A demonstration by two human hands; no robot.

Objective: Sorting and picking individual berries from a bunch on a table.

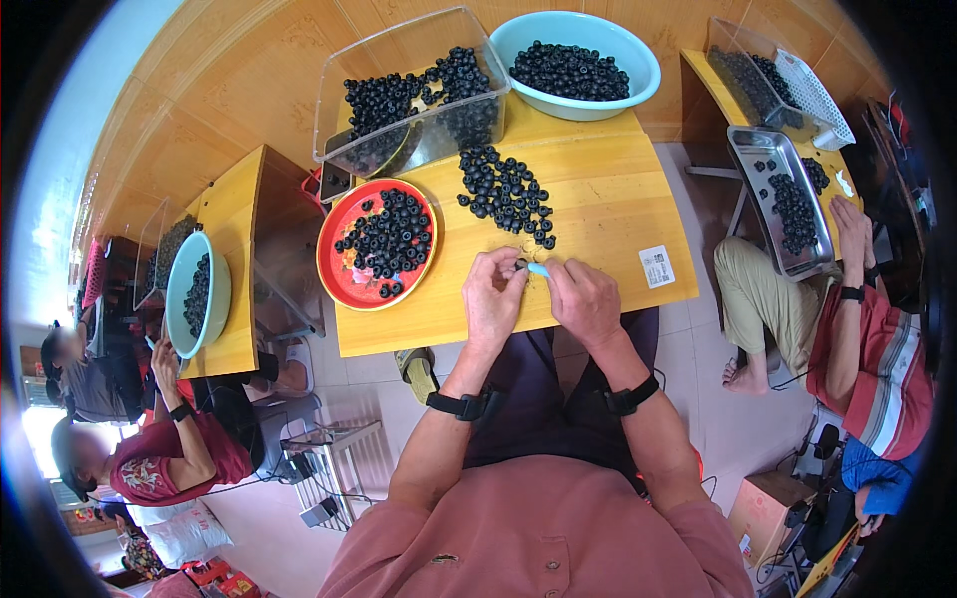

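Over the front edge of the yellow table, my left hand point(493, 296) pinches a small black ring-shaped part point(520, 265) between thumb and fingertips. Facing it, my right hand point(586, 301) grips a tool with a light-blue handle point(538, 269); its tip meets the black part and is too small to make out. Just beyond my fingers lies a loose pile of black ring-shaped parts point(501, 189). A red round tray point(337, 284) with a yellow rim, to the left of my hands, carries more of the same parts.
At the table's back stand a clear plastic bin point(329, 110) and a light-blue basin point(643, 80), both with many black parts. A white label point(656, 267) lies right on the yellow table point(608, 199). People work at side tables, with a metal tray point(743, 149) on the right.
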